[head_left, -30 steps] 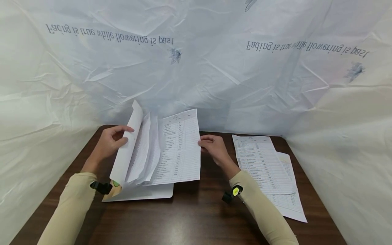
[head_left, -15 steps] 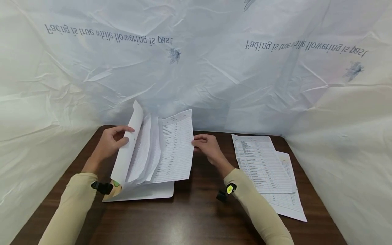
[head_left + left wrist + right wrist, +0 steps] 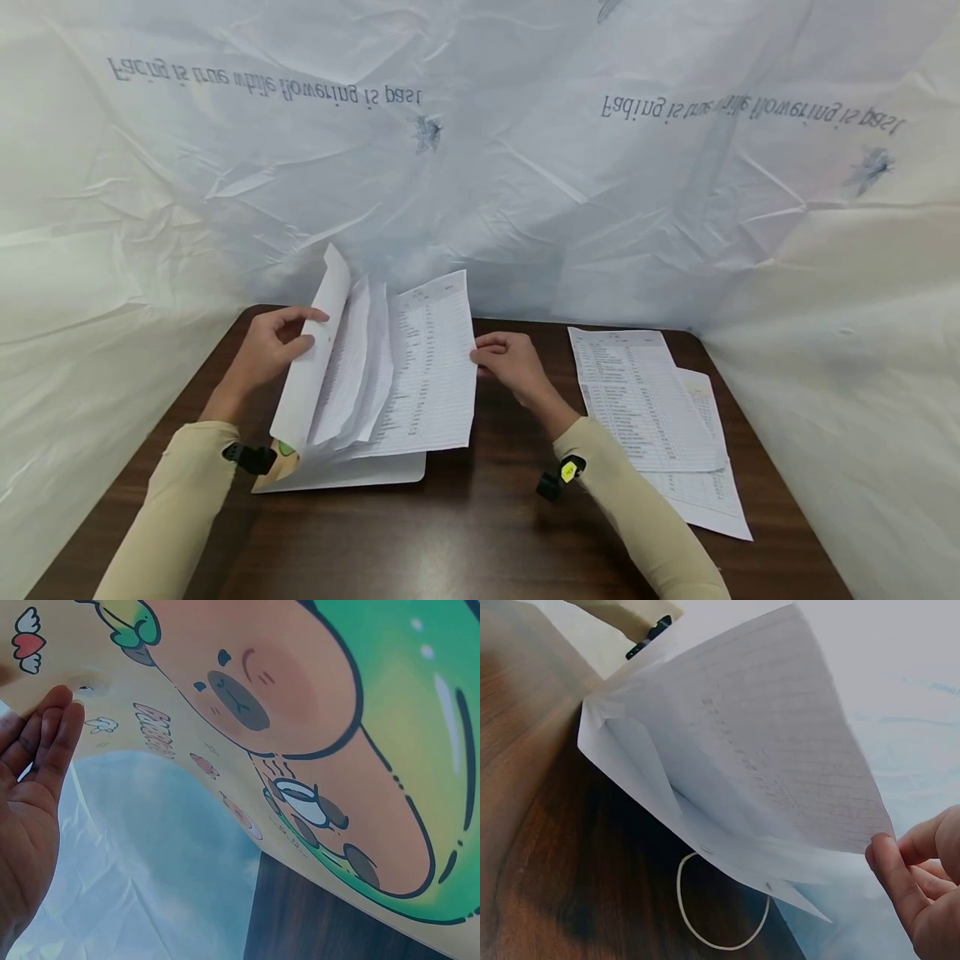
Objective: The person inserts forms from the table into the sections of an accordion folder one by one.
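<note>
A cardboard folder (image 3: 352, 473) lies opened at the left of the table, its cover (image 3: 306, 392) raised and bent. My left hand (image 3: 262, 346) pinches the cover's edge between thumb and fingers. The left wrist view shows the cover's outside, printed with a cartoon animal (image 3: 300, 682) in green and tan. Several loose pages (image 3: 354, 367) stand fanned inside, next to the cover. With thumb and fingertips my right hand (image 3: 517, 367) pinches the right edge of a printed list sheet (image 3: 431, 367), which slants up from the folder.
Two more printed sheets overlap at the right, the upper one (image 3: 637, 408) partly over the lower one (image 3: 697, 500). A white elastic loop (image 3: 681, 889) hangs at the folder's edge. Plastic sheeting (image 3: 495, 192) walls in the dark wooden table (image 3: 360, 542) behind and at both sides.
My right hand has drawn the list sheet's right edge leftward, then slightly back to the right. The left hand and the cover have stayed almost in place.
</note>
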{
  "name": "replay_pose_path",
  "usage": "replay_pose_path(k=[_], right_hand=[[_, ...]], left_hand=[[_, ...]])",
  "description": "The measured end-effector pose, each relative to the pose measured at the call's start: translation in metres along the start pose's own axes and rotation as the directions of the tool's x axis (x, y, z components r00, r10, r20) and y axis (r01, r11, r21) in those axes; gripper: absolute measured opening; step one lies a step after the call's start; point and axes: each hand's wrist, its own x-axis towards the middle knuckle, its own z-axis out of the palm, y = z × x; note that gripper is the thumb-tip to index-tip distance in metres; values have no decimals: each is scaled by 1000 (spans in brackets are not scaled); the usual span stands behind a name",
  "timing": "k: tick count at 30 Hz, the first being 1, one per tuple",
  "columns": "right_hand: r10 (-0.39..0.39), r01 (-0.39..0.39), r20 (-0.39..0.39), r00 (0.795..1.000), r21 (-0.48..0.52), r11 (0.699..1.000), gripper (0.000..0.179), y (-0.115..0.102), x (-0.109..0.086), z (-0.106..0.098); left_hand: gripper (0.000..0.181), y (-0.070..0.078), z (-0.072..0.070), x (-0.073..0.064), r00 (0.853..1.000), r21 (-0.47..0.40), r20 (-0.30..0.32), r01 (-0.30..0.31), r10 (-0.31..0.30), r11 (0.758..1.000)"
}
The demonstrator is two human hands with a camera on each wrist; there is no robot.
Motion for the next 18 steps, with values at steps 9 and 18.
replay_pose_path(k=[9, 18], right_hand=[[-8, 6, 38, 999, 43, 999, 25, 4, 5, 13], [1, -6, 93, 996, 57, 998, 27, 5, 9, 32]], left_hand=[[30, -1, 0, 0, 1000, 3, 3, -12, 12, 1000], [31, 0, 0, -1, 1000, -7, 5, -31, 31, 999]])
